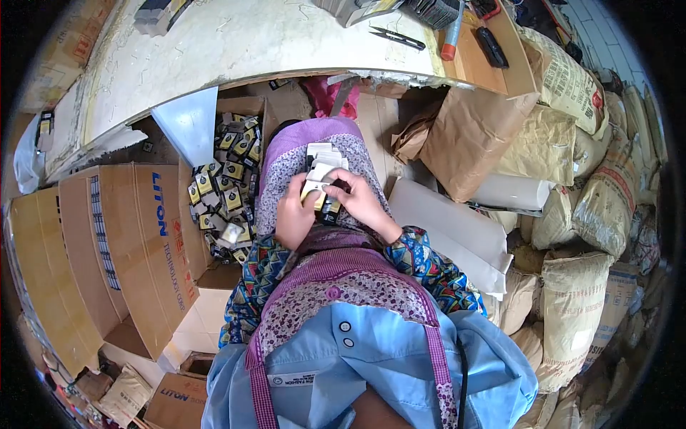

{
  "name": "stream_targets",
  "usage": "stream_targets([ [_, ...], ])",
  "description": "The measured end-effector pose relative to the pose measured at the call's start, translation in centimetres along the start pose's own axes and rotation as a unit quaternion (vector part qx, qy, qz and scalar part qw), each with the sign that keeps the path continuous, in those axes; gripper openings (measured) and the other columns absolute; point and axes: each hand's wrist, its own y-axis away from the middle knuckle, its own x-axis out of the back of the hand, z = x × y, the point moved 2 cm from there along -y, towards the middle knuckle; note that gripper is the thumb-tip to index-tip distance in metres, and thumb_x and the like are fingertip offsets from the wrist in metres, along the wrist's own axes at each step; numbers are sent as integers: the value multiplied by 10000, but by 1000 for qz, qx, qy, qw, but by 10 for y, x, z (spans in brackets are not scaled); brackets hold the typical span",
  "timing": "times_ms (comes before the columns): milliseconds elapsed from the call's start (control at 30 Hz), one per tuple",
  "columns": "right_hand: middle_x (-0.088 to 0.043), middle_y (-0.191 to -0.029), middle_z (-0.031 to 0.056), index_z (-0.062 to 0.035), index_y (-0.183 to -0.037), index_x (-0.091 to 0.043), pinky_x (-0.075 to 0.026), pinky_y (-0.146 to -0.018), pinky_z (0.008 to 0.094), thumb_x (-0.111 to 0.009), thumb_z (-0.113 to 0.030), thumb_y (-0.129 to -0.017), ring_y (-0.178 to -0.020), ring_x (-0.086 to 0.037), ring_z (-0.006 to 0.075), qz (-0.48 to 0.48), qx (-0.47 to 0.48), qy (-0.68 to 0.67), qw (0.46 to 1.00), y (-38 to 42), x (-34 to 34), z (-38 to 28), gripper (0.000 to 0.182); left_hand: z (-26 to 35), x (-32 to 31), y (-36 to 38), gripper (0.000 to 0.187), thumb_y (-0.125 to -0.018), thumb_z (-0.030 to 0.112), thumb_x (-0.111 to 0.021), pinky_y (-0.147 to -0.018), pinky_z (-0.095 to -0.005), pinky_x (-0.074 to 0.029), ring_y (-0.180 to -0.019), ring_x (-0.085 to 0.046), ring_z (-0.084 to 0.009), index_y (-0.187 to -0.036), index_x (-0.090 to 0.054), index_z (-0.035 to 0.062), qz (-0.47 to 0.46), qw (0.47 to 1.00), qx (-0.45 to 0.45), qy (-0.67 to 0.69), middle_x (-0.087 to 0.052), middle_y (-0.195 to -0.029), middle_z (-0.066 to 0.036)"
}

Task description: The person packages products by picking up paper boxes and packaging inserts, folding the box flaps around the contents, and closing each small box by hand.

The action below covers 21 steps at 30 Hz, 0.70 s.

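Over my lap, my left hand (294, 218) and my right hand (359, 202) are close together, fingers closed on a small white and yellow card (312, 188). Both thumbs press on it from either side. Just beyond my fingers, a pile of white cards (325, 156) lies on the purple flowered apron (282, 175). Black and yellow pieces (330, 209) show below my right fingers, partly hidden by the hands. To the left, an open carton (214, 277) holds many small black and yellow carded packs (232, 170).
Ahead is a worn white worktable (286, 43) with thread snips (397, 37), an orange-tipped blue tube (451, 36) and dark stacks. An open LITON carton (153, 250) stands left. Brown paper (475, 136), a white sheet roll (450, 225) and stacked sacks (575, 307) crowd the right.
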Motion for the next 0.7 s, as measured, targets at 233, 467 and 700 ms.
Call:
stream_targets([
  [233,-563,-948,51,-23,-1090,-503,-417,-821,262,-476,-140,-935,-896,-524,125,70,47,-12,996,2,-5,1,196,6,3,-1,300,-866,-13,-505,-757,-265,-469,-885,-612,-185,-1161,-457,1,-8,943,41,331,-613,-962,-145],
  [467,-581,-887,28,3,-1029,-583,-411,-779,243,-595,-33,-843,-844,-519,106,134,93,-39,986,-2,0,-4,190,4,6,1,244,-844,-51,-516,-794,-241,-457,-906,-587,-140,-1082,-474,-18,-46,943,60,324,-586,-976,-112],
  [700,-619,-721,-30,7,-820,-661,-418,-595,200,-662,-94,-814,-658,-518,42,129,-14,-156,979,-14,-2,-1,101,2,5,3,247,-837,-71,-507,-770,-233,-462,-886,-595,-134,-1076,-477,-16,-58,955,37,288,-598,-963,-118],
])
